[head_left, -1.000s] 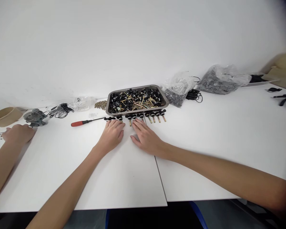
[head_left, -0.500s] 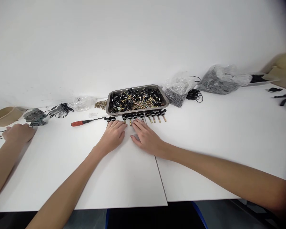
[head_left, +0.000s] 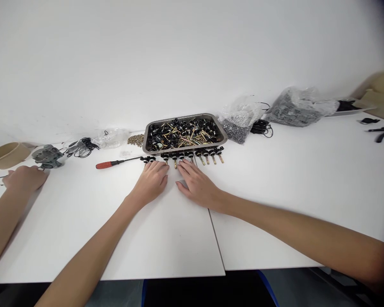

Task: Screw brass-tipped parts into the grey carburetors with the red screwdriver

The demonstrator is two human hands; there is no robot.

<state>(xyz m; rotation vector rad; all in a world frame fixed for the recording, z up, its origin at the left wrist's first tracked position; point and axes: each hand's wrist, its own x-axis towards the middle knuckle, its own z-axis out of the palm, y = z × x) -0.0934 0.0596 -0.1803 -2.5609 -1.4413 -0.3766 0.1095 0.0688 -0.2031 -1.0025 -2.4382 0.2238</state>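
Note:
A metal tray [head_left: 222, 134] full of small black and brass parts stands at the back of the white table. In front of it lies a row of black-capped brass pins [head_left: 208, 155]. My left hand [head_left: 151, 181] rests flat on the table with its fingers stretched toward the row's left end. My right hand [head_left: 196, 184] lies flat beside it, its fingertips touching the pins in the middle of the row. Neither hand grips anything that I can see.
A red-handled screwdriver [head_left: 115, 163] lies left of the row. Clear bags of small parts [head_left: 240, 117] [head_left: 296, 106] sit right of the tray. At the far left another person's hand [head_left: 24, 178] rests near a grey metal part [head_left: 47, 156] and a brown bowl [head_left: 4, 154].
My left hand's fingers have slid a little to the right along the row of pins. My right hand has barely moved.

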